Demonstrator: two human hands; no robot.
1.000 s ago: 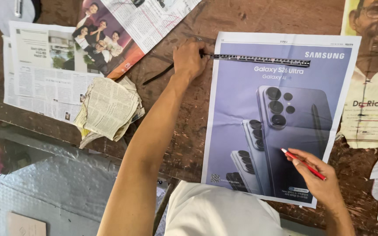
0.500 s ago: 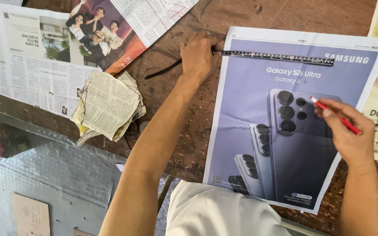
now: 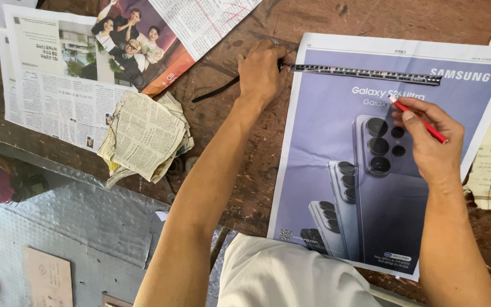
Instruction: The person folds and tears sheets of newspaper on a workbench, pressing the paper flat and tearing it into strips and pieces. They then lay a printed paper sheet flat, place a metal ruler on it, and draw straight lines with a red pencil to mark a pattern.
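I am bringing my right hand (image 3: 430,148) up the purple newspaper page (image 3: 325,170) from its lower edge, and the red pencil (image 3: 417,118) in it is now reaching close under the metal ruler (image 3: 365,74). My view is drifting slightly too.

**A:** Left hand (image 3: 261,73)? Sitting top centre of the frame, palm down, fingers curled and pressed flat. Forearm bare, running straight up from bottom centre, elbow low near the bottom edge.

**B:** Yep. Right hand (image 3: 430,139) over on the right side, a bit lower than the left, knuckles up, fingers bunched in a pinch with thumb tucked against them. Wrist fairly straight, bare forearm coming up from the bottom right corner. Hands well apart.
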